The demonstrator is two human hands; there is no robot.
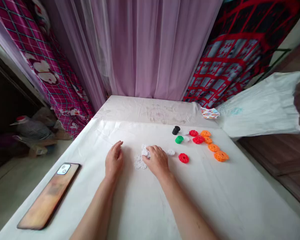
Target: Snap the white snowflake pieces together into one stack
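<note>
Near the middle of the white-covered table, a white flower-like disc [145, 151] is gripped at its right side by the thumb and fingers of my right hand [157, 160]. Just below it on the cloth lie more white lacy-looking discs [139, 162], partly overlapping, and I cannot count them clearly. My left hand [114, 160] rests on its edge to the left of these, holding nothing, fingers stretched forward. Close to the right hand's far side are another white disc [171, 152] and a single red disc [183, 158].
Farther right sit red discs [198, 139], orange discs [221, 156], a green stack [179, 139] and black pieces [175, 131]. A phone [50, 196] lies face down at the left edge. A white plastic bag [262, 106] hangs over the right edge. Curtains [150, 50] border the table's far side.
</note>
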